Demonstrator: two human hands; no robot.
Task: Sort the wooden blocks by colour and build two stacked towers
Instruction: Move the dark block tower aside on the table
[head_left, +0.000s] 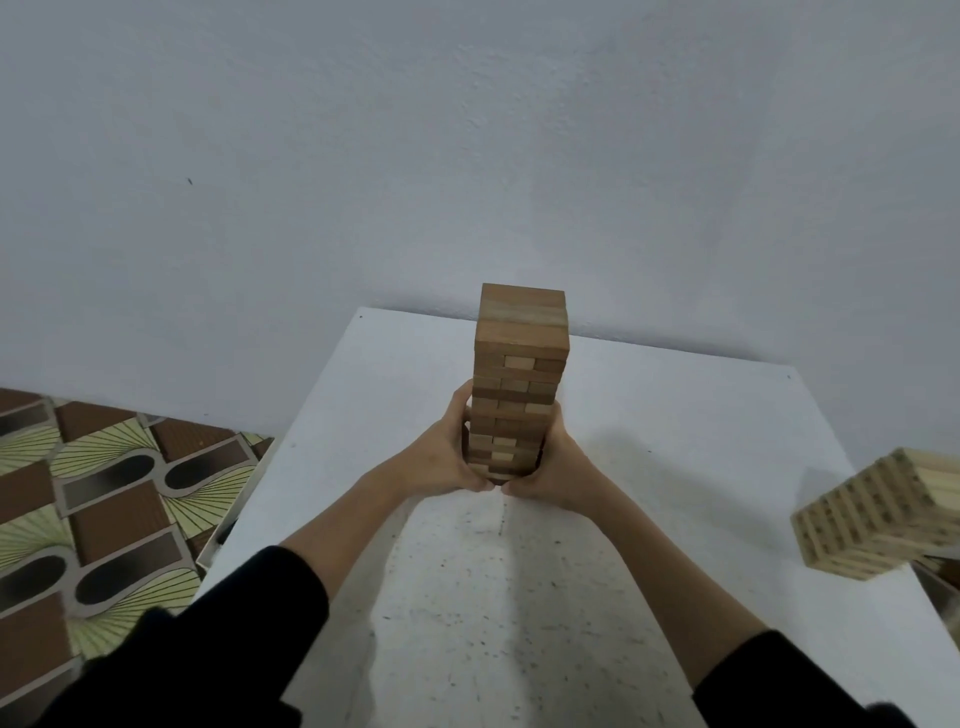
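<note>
— Two hands? 
— Yes: left hand (445, 457) and right hand (553, 464) clasp the brown tower (519, 379) low down, upright mid-table (675, 426).
— And the pale tower (883, 514)? 
— Far right, seemingly tilted.

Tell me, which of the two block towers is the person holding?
The darker brown tower, standing mid-table, with the left hand and right hand gripping its base. The pale tower at the right edge is untouched.
</note>
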